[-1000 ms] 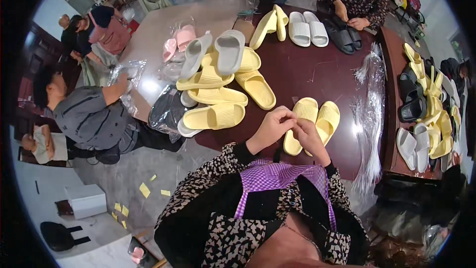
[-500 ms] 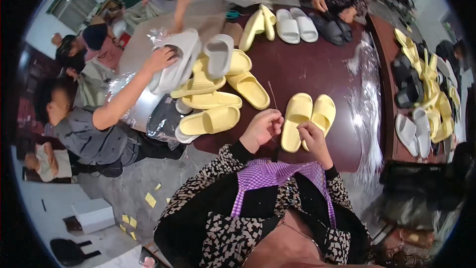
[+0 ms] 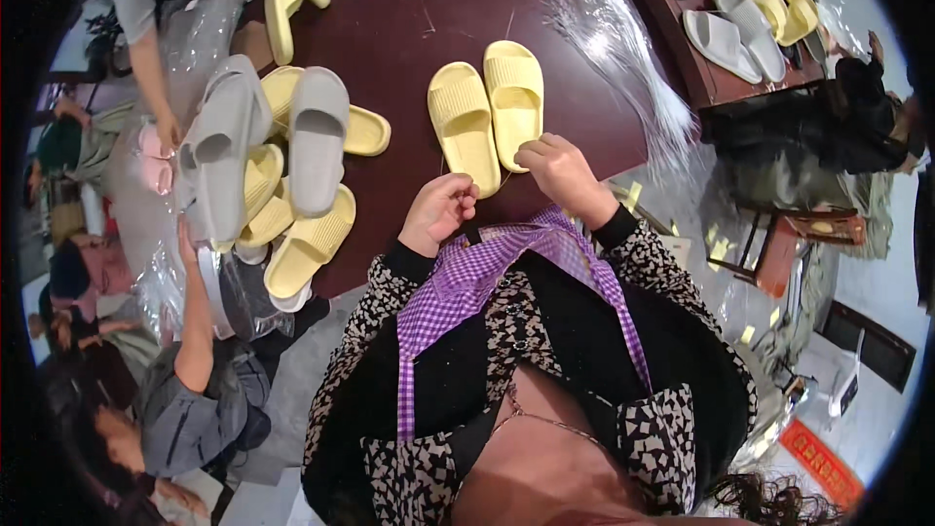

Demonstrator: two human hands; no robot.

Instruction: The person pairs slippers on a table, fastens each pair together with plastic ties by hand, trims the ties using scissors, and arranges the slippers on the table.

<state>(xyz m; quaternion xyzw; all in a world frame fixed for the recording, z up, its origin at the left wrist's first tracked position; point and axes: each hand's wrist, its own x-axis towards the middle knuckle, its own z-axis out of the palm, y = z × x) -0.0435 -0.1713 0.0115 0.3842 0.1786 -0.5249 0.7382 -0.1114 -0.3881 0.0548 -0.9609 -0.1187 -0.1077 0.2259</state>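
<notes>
A pair of yellow slide slippers, the left slipper (image 3: 458, 107) and the right slipper (image 3: 514, 88), lies side by side on the dark red table, heels toward me. My left hand (image 3: 440, 212) is at the left slipper's heel, fingers curled together. By the right slipper's heel, my right hand (image 3: 565, 173) has its thumb and fingers pinched. Whatever either hand pinches is too small to make out; a thin dark line shows faintly near the left fingertips.
Left of the pair, grey slippers (image 3: 318, 146) lie over a heap of yellow slippers (image 3: 310, 251). A co-worker's arm (image 3: 195, 317) reaches toward that heap. Thin white strands (image 3: 623, 78) lie along the table's right side. More slippers (image 3: 726, 44) sit on a ledge beyond.
The view has turned, shifting the table. My hands have moved apart, one at each slipper's heel; the thin strand above my left hand no longer shows. The co-worker's hand has left the grey slippers' top.
</notes>
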